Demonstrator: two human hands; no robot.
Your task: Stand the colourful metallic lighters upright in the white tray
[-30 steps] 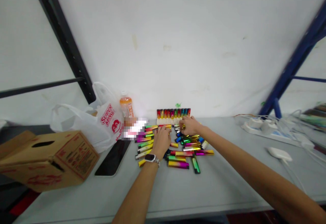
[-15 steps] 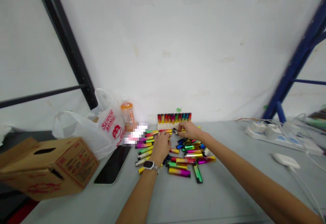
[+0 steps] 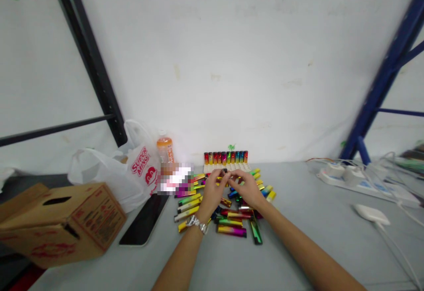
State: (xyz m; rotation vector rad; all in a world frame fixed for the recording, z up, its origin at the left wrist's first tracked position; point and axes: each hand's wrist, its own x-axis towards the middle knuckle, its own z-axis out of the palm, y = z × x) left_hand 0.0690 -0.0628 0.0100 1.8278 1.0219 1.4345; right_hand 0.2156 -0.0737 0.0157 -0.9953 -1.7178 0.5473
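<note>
My left hand (image 3: 214, 187) and my right hand (image 3: 247, 186) meet above a loose pile of colourful lighters, fingertips pinched together. Between them is a lighter (image 3: 224, 171); its dark top end shows, while the fingers hide most of its body. Just behind the hands, a row of lighters (image 3: 228, 157) stands upright at the back of a white holder (image 3: 208, 167). Around and below my hands lie many loose lighters, among them a yellow and purple one (image 3: 232, 231) and a green one (image 3: 255, 231) near the front.
To the left are a cardboard box (image 3: 62, 224), a white plastic bag (image 3: 132, 176), a black phone (image 3: 145, 220) and an orange-capped bottle (image 3: 164, 149). A power strip (image 3: 364, 186) and a white charger (image 3: 372, 214) with cables lie at right. A wall rises behind.
My left hand has come up from the pile to meet my right hand at the lighter. The right hand has drawn slightly closer to me, away from the holder. The view has tilted slightly.
</note>
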